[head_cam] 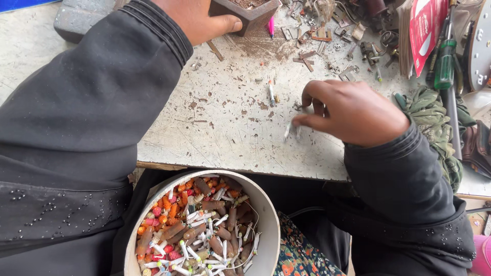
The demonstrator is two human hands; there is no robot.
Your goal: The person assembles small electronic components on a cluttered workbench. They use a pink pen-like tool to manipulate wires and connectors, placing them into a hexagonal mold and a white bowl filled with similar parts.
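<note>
Surface: scuffed white worktable [225, 128], scrap strewn along its far edge | Left hand [197, 20]: closed on brown box [248, 13], steadying it | Right hand [353, 110]: fingertips pinching small white pieces [291, 128] just above the tabletop | Lap: round tub [268, 225] of white, orange and brown pieces, within easy reach

Soft, even daylight fills the scene, bright and without hard glare. The pale tabletop [225, 117] reflects it well, and shadows under the right hand [353, 112] are faint and short. The black sleeves lose detail in their folds. Focus is sharp; the edges bend slightly.
</note>
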